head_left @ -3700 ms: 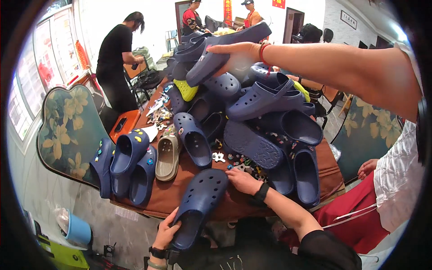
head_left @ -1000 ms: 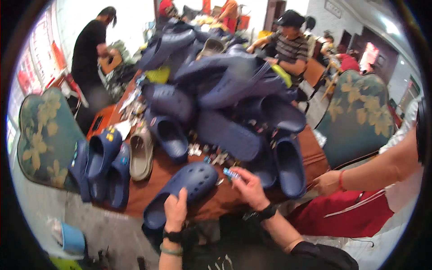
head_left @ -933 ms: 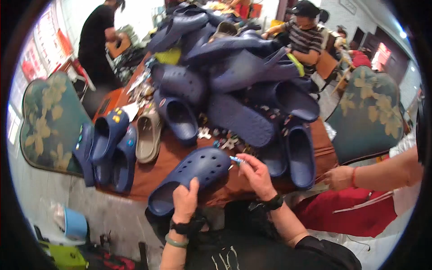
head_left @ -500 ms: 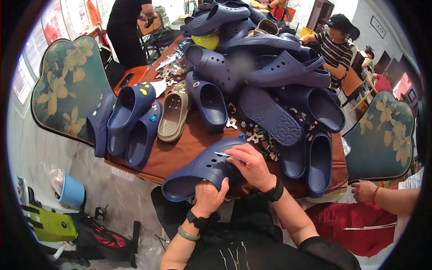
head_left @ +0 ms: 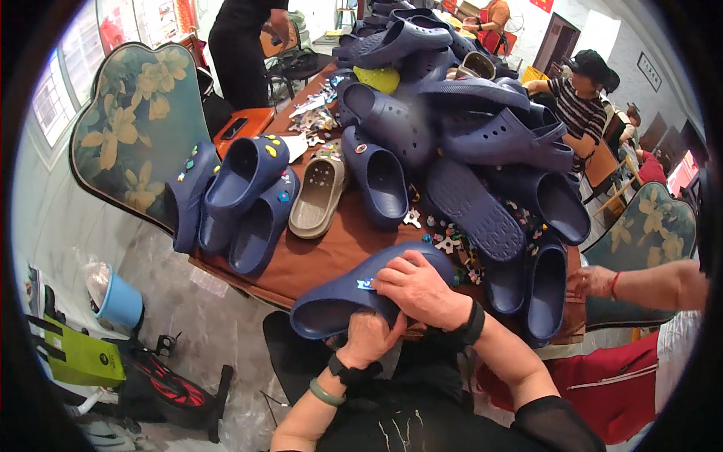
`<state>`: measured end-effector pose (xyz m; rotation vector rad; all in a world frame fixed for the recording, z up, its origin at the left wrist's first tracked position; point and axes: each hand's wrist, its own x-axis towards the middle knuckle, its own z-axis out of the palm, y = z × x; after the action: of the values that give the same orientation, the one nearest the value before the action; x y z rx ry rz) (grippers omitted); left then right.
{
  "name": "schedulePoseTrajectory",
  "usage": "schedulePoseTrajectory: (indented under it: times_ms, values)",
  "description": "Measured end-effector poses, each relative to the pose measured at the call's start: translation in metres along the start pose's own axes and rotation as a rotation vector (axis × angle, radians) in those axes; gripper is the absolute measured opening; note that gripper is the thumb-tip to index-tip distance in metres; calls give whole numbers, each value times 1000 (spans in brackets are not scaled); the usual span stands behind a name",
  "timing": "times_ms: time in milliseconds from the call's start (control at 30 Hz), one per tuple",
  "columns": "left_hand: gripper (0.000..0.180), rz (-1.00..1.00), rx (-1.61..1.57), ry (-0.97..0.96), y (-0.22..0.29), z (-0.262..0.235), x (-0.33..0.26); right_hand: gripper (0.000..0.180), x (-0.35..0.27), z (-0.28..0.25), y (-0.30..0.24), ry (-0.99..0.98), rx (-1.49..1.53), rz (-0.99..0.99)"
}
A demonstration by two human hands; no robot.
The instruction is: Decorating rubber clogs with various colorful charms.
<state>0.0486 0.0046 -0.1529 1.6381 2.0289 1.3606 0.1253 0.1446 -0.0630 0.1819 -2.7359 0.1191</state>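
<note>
A navy clog point(head_left: 335, 290) lies tilted at the table's near edge, its opening toward the left. My left hand point(head_left: 369, 337) is closed on its near rim, with the thumb outside and the other fingers mostly hidden by the shoe. On the clog's perforated top sits a small light blue and white shoe charm point(head_left: 366, 284). The fingertips of my right hand point(head_left: 422, 290) are bent and pressed together at the charm's right edge. The palm side of that hand is hidden, as are most of the holes.
Decorated navy clogs point(head_left: 245, 177) and a beige clog point(head_left: 318, 197) stand at left. Behind rises a heap of navy clogs point(head_left: 482, 139). Loose charms point(head_left: 471, 264) lie right of my work. A co-worker's hand point(head_left: 595, 282) is at the right table edge.
The charm, earlier pinched edge-on above the holes, now lies against the clog, and my right hand has come down over it. At right, the co-worker's hand has risen to the table edge.
</note>
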Motion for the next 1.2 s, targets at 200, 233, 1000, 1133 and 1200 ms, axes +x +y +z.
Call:
schedulePoseTrajectory:
  times_ms: [200, 233, 1000, 1133, 1200]
  values:
    - [43, 22, 48, -27, 3, 0, -5, 31, 4, -17, -4, -295, -141, -83]
    - [43, 26, 51, -25, 1, 0, -4, 31, 7, -19, -4, -292, -145, -84]
    - [33, -385, -313, 81, 22, -32, 36, 7, -92, -48, 40, 217, 26, 652]
    - [29, -372, -401, 124, 29, -62, 30, 11, -117, -3, 49, 34, 47, 698]
    - [29, -337, -348, 156, 23, -66, 29, 13, -115, 20, 57, 49, 42, 693]
